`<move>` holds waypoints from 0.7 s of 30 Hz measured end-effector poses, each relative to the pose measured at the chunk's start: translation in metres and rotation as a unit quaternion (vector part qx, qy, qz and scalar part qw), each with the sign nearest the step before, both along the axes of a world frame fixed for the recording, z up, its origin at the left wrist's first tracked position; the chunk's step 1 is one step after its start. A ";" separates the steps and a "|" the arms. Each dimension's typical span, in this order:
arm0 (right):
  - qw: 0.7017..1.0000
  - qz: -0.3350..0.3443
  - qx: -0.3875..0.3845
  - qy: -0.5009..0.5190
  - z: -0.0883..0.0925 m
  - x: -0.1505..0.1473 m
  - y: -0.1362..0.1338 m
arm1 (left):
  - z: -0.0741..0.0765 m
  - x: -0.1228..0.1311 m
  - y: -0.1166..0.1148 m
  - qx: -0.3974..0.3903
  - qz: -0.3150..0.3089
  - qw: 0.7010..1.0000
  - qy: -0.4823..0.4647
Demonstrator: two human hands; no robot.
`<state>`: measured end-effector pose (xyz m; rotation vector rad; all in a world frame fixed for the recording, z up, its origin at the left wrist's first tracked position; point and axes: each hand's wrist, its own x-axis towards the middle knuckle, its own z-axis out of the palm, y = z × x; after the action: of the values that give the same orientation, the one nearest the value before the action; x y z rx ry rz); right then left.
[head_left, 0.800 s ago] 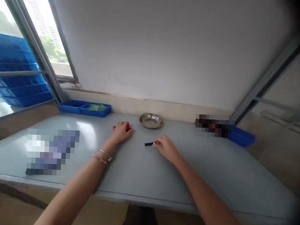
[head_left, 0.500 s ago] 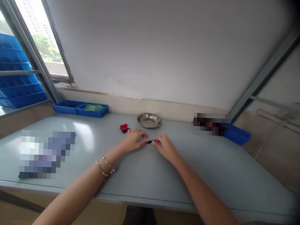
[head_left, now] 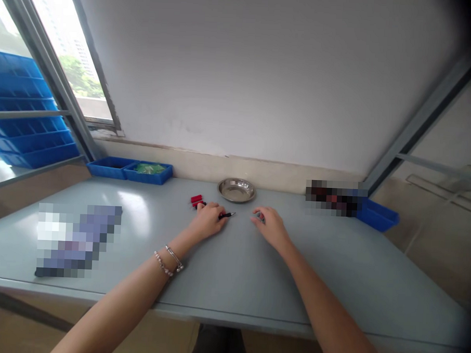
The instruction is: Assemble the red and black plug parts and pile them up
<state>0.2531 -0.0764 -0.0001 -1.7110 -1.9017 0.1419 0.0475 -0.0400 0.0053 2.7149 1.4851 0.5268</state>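
Observation:
My left hand (head_left: 210, 220) rests on the grey table, its fingers closed on a slim black pen-like piece (head_left: 226, 215) with a shiny pointed tip facing right. Just beyond that hand lie short red cylinders (head_left: 196, 199) with thin metal ends, partly covered by the fingers. To the right, apart from the tip, is my right hand (head_left: 270, 227). Its fingers curl around a small dark greyish thing (head_left: 261, 216), too small to name. A round steel dish (head_left: 236, 190) sits behind both hands, touched by neither.
Two blue trays (head_left: 147, 175) stand at the back left, one with green-and-white contents. Another blue tray (head_left: 377, 214) is at the back right, beside a pixelated dark item (head_left: 332, 198). A pixelated bluish item (head_left: 82, 237) lies on the left. Blue bins (head_left: 27, 115) are stacked beyond the frame.
My hands have come apart: the right has moved off to the right with a small thing in its fingers. The black piece's shiny tip now shows, with my left hand holding it.

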 end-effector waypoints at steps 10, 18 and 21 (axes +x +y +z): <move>0.976 -0.144 -0.140 -0.085 0.011 0.019 -0.005 | 0.002 -0.013 0.010 0.000 0.132 0.991 0.032; 0.969 -0.143 -0.170 -0.105 0.004 0.015 -0.002 | -0.001 -0.017 0.013 -0.034 0.162 0.985 0.041; 0.971 -0.139 -0.165 -0.101 0.000 0.015 0.000 | 0.002 -0.020 0.013 -0.041 0.170 0.984 0.022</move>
<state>0.2681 -0.0766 -0.0004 -2.2748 -1.8318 0.1902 0.0272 -0.0265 0.0074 2.4365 1.9506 0.3984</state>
